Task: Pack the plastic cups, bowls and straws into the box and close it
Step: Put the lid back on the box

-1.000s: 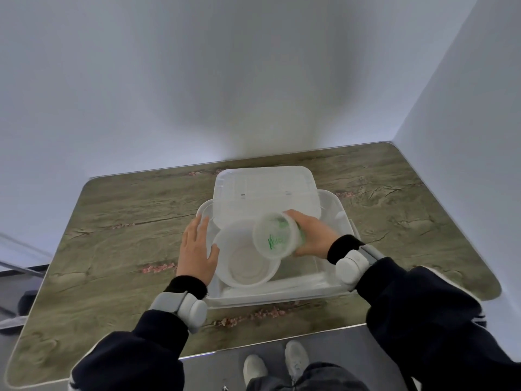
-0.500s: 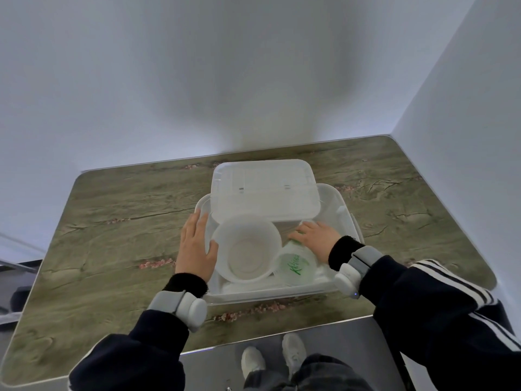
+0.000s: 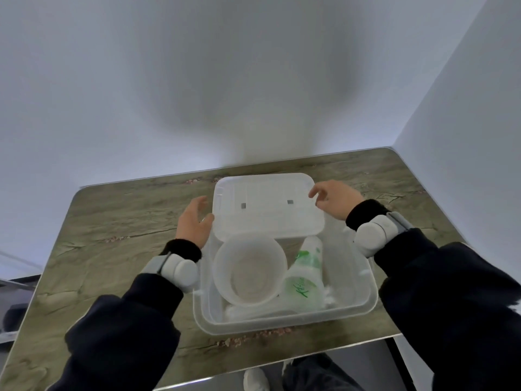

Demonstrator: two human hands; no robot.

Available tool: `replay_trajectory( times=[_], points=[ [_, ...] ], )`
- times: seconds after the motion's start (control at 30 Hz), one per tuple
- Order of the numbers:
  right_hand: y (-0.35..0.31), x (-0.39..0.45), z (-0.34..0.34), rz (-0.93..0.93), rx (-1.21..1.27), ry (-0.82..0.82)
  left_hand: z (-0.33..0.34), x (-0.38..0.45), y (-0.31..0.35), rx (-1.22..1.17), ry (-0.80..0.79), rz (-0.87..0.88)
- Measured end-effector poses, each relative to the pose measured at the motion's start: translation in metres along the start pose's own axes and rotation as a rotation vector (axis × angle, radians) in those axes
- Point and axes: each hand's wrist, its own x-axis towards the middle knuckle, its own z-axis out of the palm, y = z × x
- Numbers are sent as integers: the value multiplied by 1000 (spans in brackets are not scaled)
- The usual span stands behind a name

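Note:
A clear plastic box (image 3: 363,294) stands near the table's front edge. Inside it a white bowl (image 3: 249,270) sits at the left, and a clear cup with green print (image 3: 306,273) lies on its side at the right. White straws (image 3: 253,313) lie along the box's front wall. The translucent lid (image 3: 267,206) covers the far part of the box. My left hand (image 3: 193,221) touches the lid's left edge with fingers spread. My right hand (image 3: 334,197) is at the lid's right far corner, fingers apart, holding nothing.
The box rests on a wood-patterned table (image 3: 112,221) pushed into a corner of grey walls. Both wrists carry white bands. The table's front edge (image 3: 253,371) runs just above my shoes.
My right hand let go of the green-printed cup, which now lies in the box, and rose to the lid's right corner. My left hand moved from the box's side up to the lid's left edge.

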Motion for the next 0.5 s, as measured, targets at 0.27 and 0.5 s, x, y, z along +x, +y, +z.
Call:
replay_trajectory(
  times=[0.27,0.5],
  points=[
    [47,82,5,315,169,-87,5,86,5,-60,-126,-133],
    [68,137,24,402,145,-318,24,149,-21,177,-423,-410]
  ],
)
